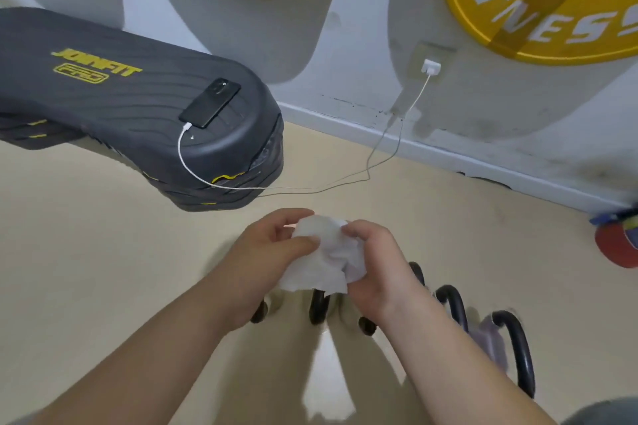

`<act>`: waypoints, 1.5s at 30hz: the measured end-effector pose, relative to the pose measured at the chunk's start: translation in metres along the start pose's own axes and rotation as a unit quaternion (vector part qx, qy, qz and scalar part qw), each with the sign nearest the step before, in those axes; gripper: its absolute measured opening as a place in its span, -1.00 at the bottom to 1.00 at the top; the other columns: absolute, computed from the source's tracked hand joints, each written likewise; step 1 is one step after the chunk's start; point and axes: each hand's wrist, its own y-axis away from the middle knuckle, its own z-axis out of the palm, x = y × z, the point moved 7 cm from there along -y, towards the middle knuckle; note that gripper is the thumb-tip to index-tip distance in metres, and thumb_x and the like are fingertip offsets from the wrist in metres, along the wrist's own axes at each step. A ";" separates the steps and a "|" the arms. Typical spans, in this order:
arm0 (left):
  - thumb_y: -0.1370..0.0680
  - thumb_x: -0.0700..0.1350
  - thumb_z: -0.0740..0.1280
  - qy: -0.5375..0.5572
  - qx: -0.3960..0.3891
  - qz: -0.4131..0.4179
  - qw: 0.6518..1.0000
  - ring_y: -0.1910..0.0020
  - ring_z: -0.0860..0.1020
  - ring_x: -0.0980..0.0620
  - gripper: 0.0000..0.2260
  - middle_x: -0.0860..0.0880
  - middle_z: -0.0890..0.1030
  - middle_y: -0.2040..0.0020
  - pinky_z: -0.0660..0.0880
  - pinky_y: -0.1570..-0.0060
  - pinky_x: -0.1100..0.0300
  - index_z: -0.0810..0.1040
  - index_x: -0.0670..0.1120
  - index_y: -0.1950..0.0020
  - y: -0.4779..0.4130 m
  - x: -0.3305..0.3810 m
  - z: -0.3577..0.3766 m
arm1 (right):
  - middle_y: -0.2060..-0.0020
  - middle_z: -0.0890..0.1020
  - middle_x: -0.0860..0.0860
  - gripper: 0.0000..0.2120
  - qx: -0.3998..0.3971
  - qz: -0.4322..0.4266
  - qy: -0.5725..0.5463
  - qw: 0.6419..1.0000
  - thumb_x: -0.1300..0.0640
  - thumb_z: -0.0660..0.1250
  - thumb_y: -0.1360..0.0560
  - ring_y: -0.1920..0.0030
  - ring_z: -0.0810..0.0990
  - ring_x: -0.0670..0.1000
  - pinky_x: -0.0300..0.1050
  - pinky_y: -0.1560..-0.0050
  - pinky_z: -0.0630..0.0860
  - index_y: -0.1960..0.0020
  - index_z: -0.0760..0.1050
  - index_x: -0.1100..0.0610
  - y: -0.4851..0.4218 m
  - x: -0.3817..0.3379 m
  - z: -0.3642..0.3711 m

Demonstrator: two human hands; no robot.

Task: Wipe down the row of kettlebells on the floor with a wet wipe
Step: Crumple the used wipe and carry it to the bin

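Head view, from the left: ribbed dark step platform (121,107) under a glossy phone (210,103). Then left hand (272,252), thumb and fingers curled, pinching a soft, crumpled white wet wipe (328,259); right hand (376,269) gripping its other side. Just beneath, partly hidden, smooth black looped handles, probably kettlebells (523,362), on beige floor (103,252).

L hand (272,247), R hand (374,264) together, fingers curled.

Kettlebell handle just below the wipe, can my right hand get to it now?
Probably yes: nothing lies between the right hand and that kettlebell handle, though the left hand also grips the wet wipe and would have to let go first.
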 end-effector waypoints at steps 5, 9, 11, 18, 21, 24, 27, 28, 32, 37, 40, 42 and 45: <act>-0.44 -0.27 0.37 0.080 0.030 0.018 0.996 -0.06 0.69 -0.08 -0.48 -0.01 0.72 -0.10 0.60 -0.04 0.01 0.54 0.19 -0.31 0.036 0.081 -0.024 | 0.18 0.67 0.16 -0.73 0.029 -0.012 0.037 0.999 0.08 0.22 -0.46 0.15 0.64 0.21 0.03 0.04 0.53 -0.02 0.60 0.19 0.048 -0.073 0.066; -0.51 -0.27 0.40 0.078 0.123 0.062 0.987 -0.04 0.70 -0.07 -0.65 0.03 0.73 -0.06 0.63 -0.08 -0.06 0.54 0.10 -0.19 0.102 0.183 -0.079 | 0.16 0.67 0.14 -0.72 0.012 -0.035 0.040 0.999 0.08 0.16 -0.46 0.14 0.66 0.18 0.06 -0.03 0.53 -0.03 0.56 0.17 0.117 -0.129 0.161; -0.54 -0.25 0.42 0.088 0.164 0.074 0.980 0.02 0.71 -0.07 -0.77 0.00 0.74 0.03 0.65 -0.08 -0.10 0.57 0.02 -0.12 0.147 0.236 -0.118 | 0.05 0.66 0.16 -0.67 0.004 -0.021 0.061 0.998 0.04 0.16 -0.44 0.05 0.65 0.22 0.09 -0.12 0.52 -0.06 0.55 0.18 0.159 -0.143 0.222; -0.52 -0.16 0.48 0.099 0.272 0.113 0.950 0.10 0.65 0.15 -0.88 0.14 0.70 0.10 0.56 0.04 0.22 0.67 0.07 0.04 0.328 0.372 -0.296 | 0.16 0.57 0.16 -0.88 -0.100 -0.032 0.248 0.963 0.18 0.25 -0.43 0.23 0.54 0.10 -0.10 0.27 0.40 0.10 0.55 0.11 0.319 -0.142 0.493; -0.52 -0.13 0.49 0.094 0.329 0.104 0.934 0.10 0.61 0.15 -0.84 0.26 0.62 0.13 0.49 0.09 0.24 0.67 0.16 0.06 0.395 0.385 -0.373 | 0.09 0.66 0.26 -0.82 -0.173 0.019 0.283 0.943 0.18 0.24 -0.44 0.13 0.60 0.17 -0.03 0.16 0.46 0.02 0.57 0.18 0.365 -0.104 0.594; -0.54 -0.14 0.45 0.087 0.385 0.106 0.913 0.04 0.62 0.11 -0.76 0.25 0.58 -0.05 0.47 0.17 0.40 0.65 0.24 0.01 0.450 0.386 -0.438 | 0.10 0.63 0.24 -0.76 -0.233 0.047 0.306 0.922 0.21 0.15 -0.51 0.15 0.59 0.14 -0.10 0.24 0.49 -0.05 0.54 0.25 0.395 -0.065 0.671; -0.54 -0.20 0.43 0.087 0.423 0.114 0.894 -0.07 0.62 0.17 -0.64 0.23 0.54 -0.18 0.51 0.11 0.43 0.61 0.27 -0.14 0.490 0.380 -0.482 | 0.00 0.75 0.10 -0.66 -0.248 0.011 0.352 0.903 0.23 0.17 -0.51 -0.07 0.67 0.13 -0.01 -0.16 0.52 -0.14 0.66 0.23 0.411 -0.038 0.720; -0.53 -0.23 0.43 0.089 0.429 0.116 0.892 -0.09 0.61 0.22 -0.59 0.23 0.54 -0.20 0.53 0.07 0.41 0.59 0.28 -0.19 0.498 0.378 -0.493 | -0.05 0.76 0.09 -0.66 -0.252 0.005 0.368 0.895 0.23 0.18 -0.51 -0.16 0.67 0.13 0.04 -0.27 0.48 -0.14 0.68 0.19 0.413 -0.031 0.734; -0.52 -0.24 0.44 0.076 0.490 0.106 0.862 -0.11 0.59 0.25 -0.50 0.22 0.57 -0.21 0.55 0.03 0.38 0.52 0.25 -0.32 0.519 0.371 -0.532 | -0.05 0.76 0.13 -0.68 -0.300 0.035 0.395 0.868 0.27 0.19 -0.57 -0.05 0.73 0.08 -0.01 -0.10 0.54 -0.17 0.67 0.21 0.418 -0.003 0.787; -0.59 -0.22 0.38 0.114 0.551 0.094 0.821 0.09 0.65 0.19 -0.77 0.18 0.71 0.01 0.53 0.11 0.34 0.70 0.11 -0.06 0.566 0.364 -0.589 | -0.02 0.74 0.24 -0.69 -0.368 0.052 0.479 0.795 0.41 0.25 -0.51 -0.01 0.73 0.25 0.12 -0.21 0.62 -0.20 0.63 0.33 0.417 0.041 0.849; -0.61 -0.16 0.37 0.135 0.581 0.079 0.799 0.15 0.67 0.07 -0.86 0.10 0.72 0.11 0.62 0.06 0.12 0.68 0.06 0.00 0.603 0.347 -0.623 | 0.10 0.71 0.19 -0.76 -0.385 0.063 0.512 0.765 0.34 0.36 -0.54 0.15 0.66 0.15 0.07 -0.01 0.63 -0.21 0.61 0.30 0.420 0.083 0.888; -0.62 -0.13 0.38 0.154 0.608 0.073 0.776 0.15 0.68 0.02 -0.92 0.07 0.72 0.14 0.62 0.02 0.04 0.66 0.02 0.02 0.635 0.327 -0.644 | 0.08 0.70 0.17 -0.80 -0.391 0.085 0.522 0.753 0.23 0.40 -0.56 0.15 0.65 0.14 0.05 0.05 0.61 -0.17 0.63 0.23 0.429 0.123 0.909; -0.58 -0.09 0.42 0.181 0.658 0.042 0.730 0.16 0.67 -0.06 -0.95 0.05 0.70 0.14 0.62 0.03 -0.10 0.58 0.05 0.02 0.691 0.284 -0.684 | 0.10 0.70 0.15 -0.75 -0.412 0.129 0.535 0.726 0.06 0.39 -0.57 0.12 0.64 0.16 0.09 0.01 0.59 -0.14 0.63 0.20 0.452 0.197 0.946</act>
